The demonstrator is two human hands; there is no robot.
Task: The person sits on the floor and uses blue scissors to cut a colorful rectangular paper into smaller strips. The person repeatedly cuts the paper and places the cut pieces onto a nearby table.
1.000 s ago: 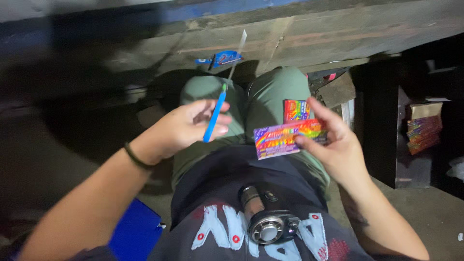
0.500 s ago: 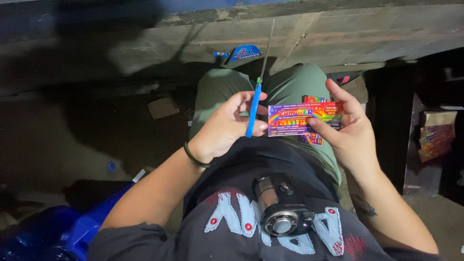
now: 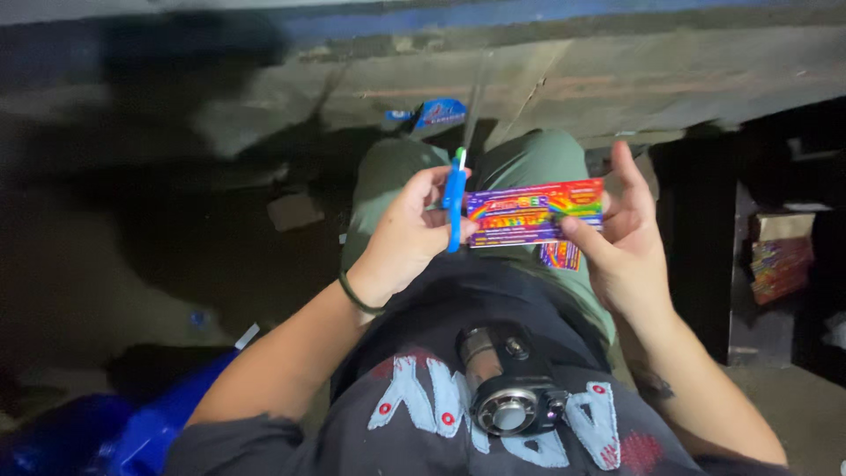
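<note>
Seated, a person's left hand (image 3: 407,234) grips blue-handled scissors (image 3: 455,201) beside a rainbow-coloured printed card (image 3: 534,212) pinched in the right hand (image 3: 624,242).

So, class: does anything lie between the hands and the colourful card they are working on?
Nothing visible does. The right hand pinches the colourful card directly, and the left hand holds the blue tool against its left edge.

hands (image 3: 401,242) – 2 | blue tool (image 3: 455,201) – 1 | colourful cards (image 3: 535,212) – 2
</note>
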